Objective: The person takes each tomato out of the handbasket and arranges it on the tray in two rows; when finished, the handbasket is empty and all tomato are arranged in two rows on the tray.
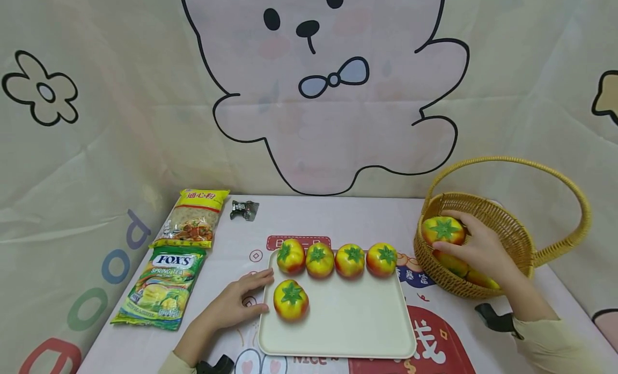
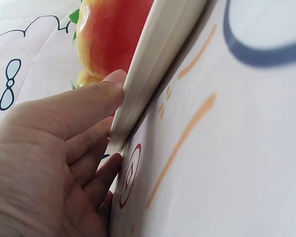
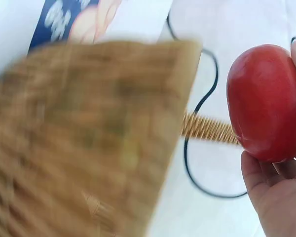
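Observation:
In the head view, my right hand (image 1: 475, 248) holds a red-and-yellow tomato (image 1: 443, 230) with a green star-shaped top over the wicker basket (image 1: 519, 237). Its smooth red underside faces the right wrist view, between thumb and fingers. More yellow-red fruit (image 1: 454, 263) lies in the basket, partly hidden by the hand. My left hand (image 1: 236, 304) touches the left rim of the cream tray (image 1: 357, 325), fingers extended; the left wrist view has the thumb (image 2: 96, 101) against the rim. A row of several tomatoes (image 1: 320, 260) lines the tray's far edge, with a single tomato (image 1: 291, 300) in front at left.
On the left of the table lie a yellow-topped pasta bag (image 1: 190, 218) and a green FOX'S candy bag (image 1: 161, 288). A small dark wrapped candy (image 1: 244, 210) is near the back edge. The basket's tall handle (image 1: 507, 160) arches above it. A printed curtain (image 1: 338, 132) hangs behind.

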Tool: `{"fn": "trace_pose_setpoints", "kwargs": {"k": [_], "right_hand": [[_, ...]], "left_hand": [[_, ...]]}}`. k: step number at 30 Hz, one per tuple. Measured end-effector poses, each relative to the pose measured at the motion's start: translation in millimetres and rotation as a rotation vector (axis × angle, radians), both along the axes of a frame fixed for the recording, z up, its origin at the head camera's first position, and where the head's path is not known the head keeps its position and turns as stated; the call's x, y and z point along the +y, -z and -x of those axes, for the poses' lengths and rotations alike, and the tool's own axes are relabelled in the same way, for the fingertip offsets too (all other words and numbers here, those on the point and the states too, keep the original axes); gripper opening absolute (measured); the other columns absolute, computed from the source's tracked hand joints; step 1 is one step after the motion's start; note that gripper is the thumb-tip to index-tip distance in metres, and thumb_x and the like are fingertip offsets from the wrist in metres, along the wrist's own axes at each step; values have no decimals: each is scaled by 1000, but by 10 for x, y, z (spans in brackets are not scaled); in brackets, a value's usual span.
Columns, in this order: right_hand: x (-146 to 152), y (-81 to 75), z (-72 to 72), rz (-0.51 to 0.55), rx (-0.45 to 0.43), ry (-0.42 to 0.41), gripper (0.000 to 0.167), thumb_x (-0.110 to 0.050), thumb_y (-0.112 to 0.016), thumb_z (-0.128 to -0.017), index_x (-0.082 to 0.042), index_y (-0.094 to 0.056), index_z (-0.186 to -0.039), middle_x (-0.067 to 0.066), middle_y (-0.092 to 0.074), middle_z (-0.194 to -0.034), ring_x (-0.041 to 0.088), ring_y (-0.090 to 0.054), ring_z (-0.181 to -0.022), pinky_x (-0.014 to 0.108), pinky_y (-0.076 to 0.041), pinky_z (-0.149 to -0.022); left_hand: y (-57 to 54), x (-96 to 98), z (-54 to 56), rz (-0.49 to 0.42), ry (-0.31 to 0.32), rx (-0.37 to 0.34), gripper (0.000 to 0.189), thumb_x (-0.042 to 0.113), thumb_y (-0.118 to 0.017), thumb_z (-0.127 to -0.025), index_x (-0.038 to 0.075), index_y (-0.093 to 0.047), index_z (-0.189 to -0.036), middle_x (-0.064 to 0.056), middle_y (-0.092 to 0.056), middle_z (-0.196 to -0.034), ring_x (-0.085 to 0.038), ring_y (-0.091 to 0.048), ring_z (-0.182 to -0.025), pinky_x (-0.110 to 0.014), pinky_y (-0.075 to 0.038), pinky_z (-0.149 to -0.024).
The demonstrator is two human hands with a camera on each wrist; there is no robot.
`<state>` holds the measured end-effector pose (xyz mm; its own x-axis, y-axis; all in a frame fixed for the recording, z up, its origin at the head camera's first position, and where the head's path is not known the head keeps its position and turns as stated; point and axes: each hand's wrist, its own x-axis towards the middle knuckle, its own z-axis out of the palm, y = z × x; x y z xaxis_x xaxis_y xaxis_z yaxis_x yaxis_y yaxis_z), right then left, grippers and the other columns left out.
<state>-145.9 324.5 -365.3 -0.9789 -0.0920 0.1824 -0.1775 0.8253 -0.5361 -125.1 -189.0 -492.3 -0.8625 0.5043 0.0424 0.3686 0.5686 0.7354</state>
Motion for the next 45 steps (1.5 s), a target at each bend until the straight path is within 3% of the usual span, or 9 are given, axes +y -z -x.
{"fn": "trace_pose_setpoints", "kwargs": {"k": [12,19,25,32,45], "right_hand": [[-716,190,-171,148,48,-127,70,-28,-80,-76,-13,-47,-136,10,-53,-125,18,-50,-100,19,-51,-77],[-1081,366,-264,241,23,-204,69,-28,-82,-73,-16,-51,-133,5,-56,-129,15,-53,-107,26,-52,-86],[-1393,561,-363,341,-96,-257,68,-33,-81,-72,-16,-52,-131,9,-53,-134,30,-51,-118,52,-50,-94],[-1624,664,-414,397,-214,-339,67,-38,-78,-75,-18,-51,-133,4,-52,-136,25,-52,-120,43,-48,-101],[-1785,677,-359,345,-373,-442,65,-37,-78,-76,-19,-51,-133,2,-52,-135,24,-50,-119,53,-42,-104]], "left_hand": [[27,-3,12,1,-4,-10,62,48,-71,-79,25,-56,-134,11,-42,-147,-22,-36,-139,-47,-20,-117],[31,-10,15,2,5,5,62,48,-71,-79,24,-55,-134,10,-42,-147,-23,-36,-139,-46,-20,-117],[25,-5,13,8,1,7,63,49,-71,-79,24,-55,-134,11,-42,-147,-21,-36,-139,-47,-21,-117],[13,6,13,14,-2,10,63,49,-71,-78,24,-55,-134,11,-43,-147,-20,-37,-139,-46,-20,-117],[5,0,10,4,13,26,62,46,-71,-79,21,-55,-134,9,-43,-147,-22,-37,-138,-46,-21,-116]]}}
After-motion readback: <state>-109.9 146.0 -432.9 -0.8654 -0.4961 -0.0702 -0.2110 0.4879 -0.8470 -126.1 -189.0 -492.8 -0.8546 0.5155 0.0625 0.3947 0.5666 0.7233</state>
